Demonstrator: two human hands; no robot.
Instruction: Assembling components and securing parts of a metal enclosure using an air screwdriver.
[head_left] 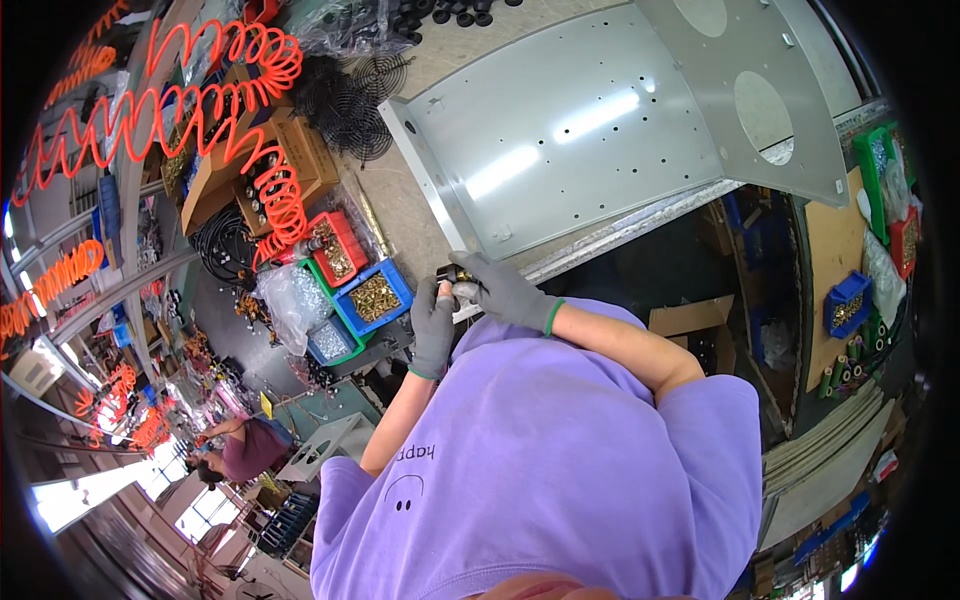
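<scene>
Both hands wear grey gloves and meet at the bench's front edge. My left hand (433, 325) is closed, its bare thumb tip up against a small black and brass-coloured part (456, 272). From the other side my right hand (505, 293) has its fingers closed around the same part. The gloves cover much of the piece, so its exact kind does not show. Just beyond the hands lies a large grey sheet-metal panel (560, 130) with bent edges and small holes. Beside my left hand stands a blue bin (398, 279) of brass-coloured fasteners.
A red bin (350, 238) and a green bin (350, 350) hold small hardware at the left. Coiled orange air hoses (280, 190) hang over there, near open cardboard boxes (305, 150). Black wire fan guards (350, 105) lie behind. Another person (250, 448) is farther off, lower left.
</scene>
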